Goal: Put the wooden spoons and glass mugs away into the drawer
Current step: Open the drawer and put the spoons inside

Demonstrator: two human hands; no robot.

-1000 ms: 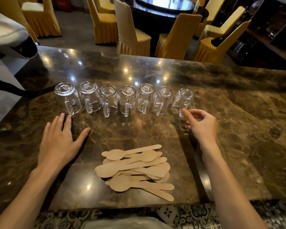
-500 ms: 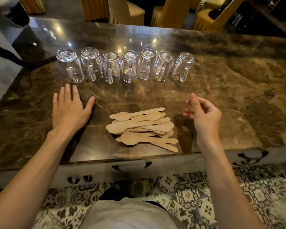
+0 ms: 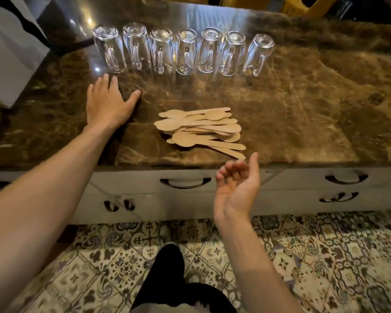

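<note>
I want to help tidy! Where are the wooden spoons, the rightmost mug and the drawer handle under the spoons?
wooden spoons [image 3: 199,129], head view, pile's middle.
rightmost mug [image 3: 259,55], head view, glass side.
drawer handle [image 3: 185,186], head view, middle of bar.

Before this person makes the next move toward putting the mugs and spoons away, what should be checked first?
1. The drawer is open: not ok; its front is shut.
2. The right hand is free to pull the handle: ok; it holds nothing, close by.
3. The left hand is free: ok; flat on the countertop.
4. The glass mugs stand steady: ok; seven upside down in a row.
5. The wooden spoons are gathered: ok; one pile near the front edge.
6. The drawer has room inside: cannot tell.
</note>
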